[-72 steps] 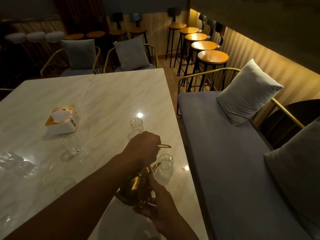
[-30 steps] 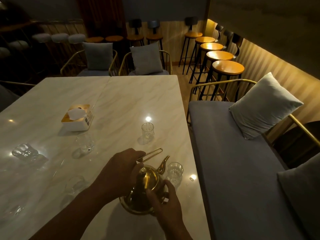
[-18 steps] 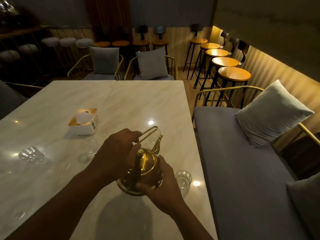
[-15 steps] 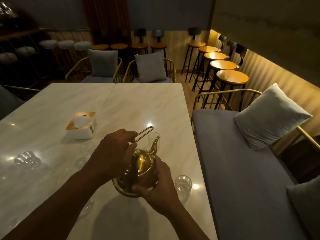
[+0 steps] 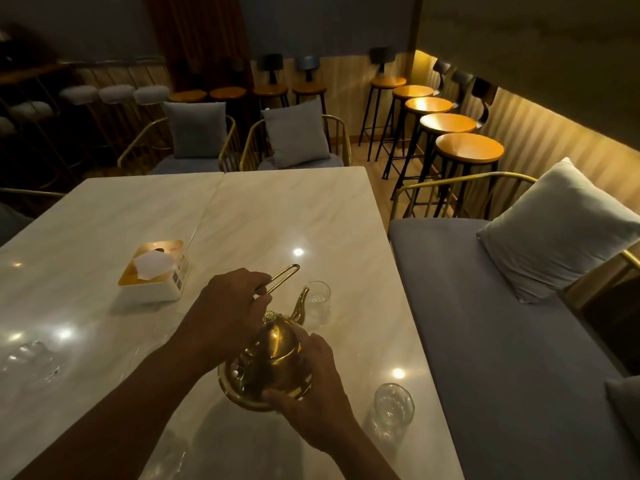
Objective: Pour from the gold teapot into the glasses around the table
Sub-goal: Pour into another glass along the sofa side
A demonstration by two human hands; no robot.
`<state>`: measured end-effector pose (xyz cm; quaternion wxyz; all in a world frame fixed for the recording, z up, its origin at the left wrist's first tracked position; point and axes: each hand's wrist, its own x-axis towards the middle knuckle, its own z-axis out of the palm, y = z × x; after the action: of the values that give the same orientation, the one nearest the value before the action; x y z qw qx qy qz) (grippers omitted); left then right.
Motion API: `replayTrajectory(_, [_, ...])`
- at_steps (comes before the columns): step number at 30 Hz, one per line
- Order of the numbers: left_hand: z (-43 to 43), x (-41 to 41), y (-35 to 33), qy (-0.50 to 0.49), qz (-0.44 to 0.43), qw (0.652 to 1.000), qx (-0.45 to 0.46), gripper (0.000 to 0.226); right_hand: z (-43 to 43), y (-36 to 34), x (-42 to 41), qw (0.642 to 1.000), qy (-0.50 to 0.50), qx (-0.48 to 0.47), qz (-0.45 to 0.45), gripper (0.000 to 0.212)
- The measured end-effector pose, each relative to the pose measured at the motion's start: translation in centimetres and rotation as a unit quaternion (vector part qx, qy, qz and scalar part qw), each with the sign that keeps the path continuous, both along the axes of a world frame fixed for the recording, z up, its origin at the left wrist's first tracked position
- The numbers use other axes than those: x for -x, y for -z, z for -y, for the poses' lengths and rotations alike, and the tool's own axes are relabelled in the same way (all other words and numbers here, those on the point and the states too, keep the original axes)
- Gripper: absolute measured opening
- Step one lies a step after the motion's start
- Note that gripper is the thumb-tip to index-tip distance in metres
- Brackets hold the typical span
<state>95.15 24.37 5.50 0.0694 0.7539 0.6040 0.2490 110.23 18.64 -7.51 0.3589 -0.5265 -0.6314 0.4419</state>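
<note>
Gold teapot (image 5: 273, 358) held in both hands just above a pale marble table (image 5: 277, 209), in a dim lounge. The left hand (image 5: 228, 306) grips the thin wire handle (image 5: 282, 278). The right hand (image 5: 311, 389) cups the pot's round belly, fingers and thumb curled round it. A moment ago the spout (image 5: 300, 303) was at the nearer glass (image 5: 393, 405) by the table's right edge. That glass now stands well apart from the pot, and the spout points at the farther glass (image 5: 318, 301), just beside its rim. No stream shows. The nearer glass seems served, and the next pour looks about to begin. A tissue box (image 5: 154, 271) sits to the left.
</note>
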Motion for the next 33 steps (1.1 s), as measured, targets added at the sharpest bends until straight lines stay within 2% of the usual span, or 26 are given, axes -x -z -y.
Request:
replayTrajectory(16, [-7.7,-1.3,0.7,0.026,-0.078,0.992,0.09,0.032,-3.3,0.7,1.0,0.99,0.051,0.095,-0.089,0.087])
replayTrajectory(24, [-10.3,-2.4,1.1,0.041,-0.127,0.986,0.101,0.021,-4.8,1.0,1.1,0.979,0.08,0.135,-0.128,0.094])
replayTrajectory(33, [-12.6,-3.6,1.6,0.049,-0.153,0.978,0.132,0.023,-6.2,1.3,1.3,0.962,0.096,0.174,-0.19,0.093])
